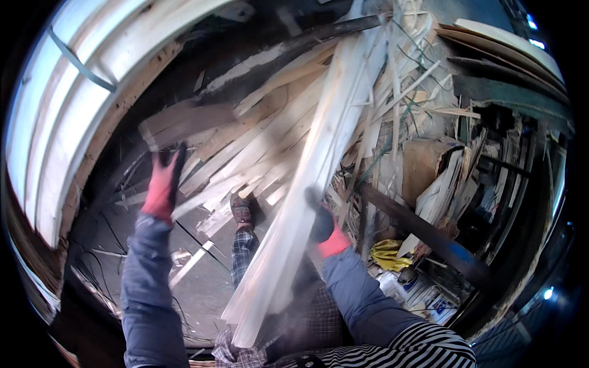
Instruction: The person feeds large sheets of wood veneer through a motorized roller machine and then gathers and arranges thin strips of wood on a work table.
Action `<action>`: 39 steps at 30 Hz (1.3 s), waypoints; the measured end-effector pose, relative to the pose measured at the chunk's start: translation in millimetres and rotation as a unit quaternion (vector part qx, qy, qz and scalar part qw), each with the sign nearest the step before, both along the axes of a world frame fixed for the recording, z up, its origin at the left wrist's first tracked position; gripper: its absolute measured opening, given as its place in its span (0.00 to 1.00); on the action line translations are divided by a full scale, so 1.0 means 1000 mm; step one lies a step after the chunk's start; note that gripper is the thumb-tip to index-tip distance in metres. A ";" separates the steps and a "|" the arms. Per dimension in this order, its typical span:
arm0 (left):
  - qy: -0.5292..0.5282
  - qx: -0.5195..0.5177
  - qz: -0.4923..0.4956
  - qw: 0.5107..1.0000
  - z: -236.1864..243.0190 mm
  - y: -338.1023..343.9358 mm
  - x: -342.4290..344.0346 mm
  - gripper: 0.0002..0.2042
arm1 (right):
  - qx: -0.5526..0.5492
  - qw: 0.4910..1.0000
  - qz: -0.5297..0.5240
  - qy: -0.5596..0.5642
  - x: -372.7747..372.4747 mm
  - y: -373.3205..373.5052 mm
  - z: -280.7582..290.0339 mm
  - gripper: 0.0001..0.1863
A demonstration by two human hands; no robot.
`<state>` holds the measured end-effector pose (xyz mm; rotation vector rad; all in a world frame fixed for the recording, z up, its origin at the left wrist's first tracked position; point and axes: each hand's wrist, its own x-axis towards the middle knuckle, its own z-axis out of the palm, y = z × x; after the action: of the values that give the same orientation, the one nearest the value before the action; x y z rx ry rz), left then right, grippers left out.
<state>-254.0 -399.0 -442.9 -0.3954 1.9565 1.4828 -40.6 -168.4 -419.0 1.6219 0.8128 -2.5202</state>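
Wooden boards point(287, 230) slant from near centre to far right, left of the right grip point(325, 226), which clasps their edge; they are long, pale, blurred. Left grip point(162, 189): spread open.

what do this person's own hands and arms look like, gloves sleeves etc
The left gloved hand is red or coral with a dark area along one side; the right gloved hand is red near the wrist and dark toward the fingers. Both long sleeves are plain greyish blue. Black-and-white striped cloth shows at the right upper arm. Blur hides finer glove markings.
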 end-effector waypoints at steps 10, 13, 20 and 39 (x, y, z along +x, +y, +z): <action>-0.275 0.008 -0.337 0.901 0.172 -0.127 0.182 0.35 | -0.380 0.919 0.009 0.103 0.099 -0.210 0.034 0.25; -0.212 -0.201 -0.389 0.874 0.260 -0.145 0.197 0.32 | -0.439 0.883 0.023 0.164 0.079 -0.189 0.097 0.33; -0.015 -0.424 -0.492 0.760 0.406 -0.188 0.318 0.30 | -0.296 0.946 -0.043 0.120 0.088 -0.203 0.214 0.22; 0.188 -0.265 -0.289 0.901 0.568 -0.417 0.510 0.27 | -0.177 0.882 0.060 0.432 0.226 -0.400 0.433 0.20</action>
<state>256.3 -816.3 125.5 0.2700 2.4876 0.6630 185.7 -568.2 14.0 0.2798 0.3856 -3.0162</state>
